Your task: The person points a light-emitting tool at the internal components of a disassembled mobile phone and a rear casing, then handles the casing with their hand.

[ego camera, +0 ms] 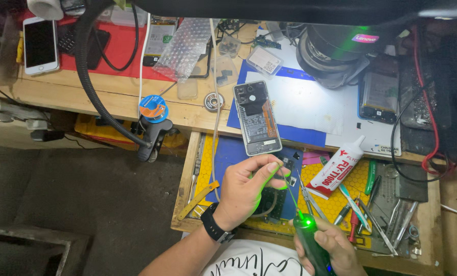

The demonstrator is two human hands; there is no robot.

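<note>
Head view: right hand (326,245) grips green-lit tool (310,244) beside left hand (246,189).

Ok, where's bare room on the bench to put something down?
The white mat is bare between the opened phone and the dark phone. Bare wood lies below the white phone. The tool drawer under both hands is crowded.

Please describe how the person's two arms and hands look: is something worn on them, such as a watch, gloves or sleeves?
Both forearms are bare, with no sleeves and no gloves. The left hand has a black wristwatch with a wide black band on its wrist. The right hand wears nothing that can be seen; its wrist is cut off by the picture's edge.
</note>
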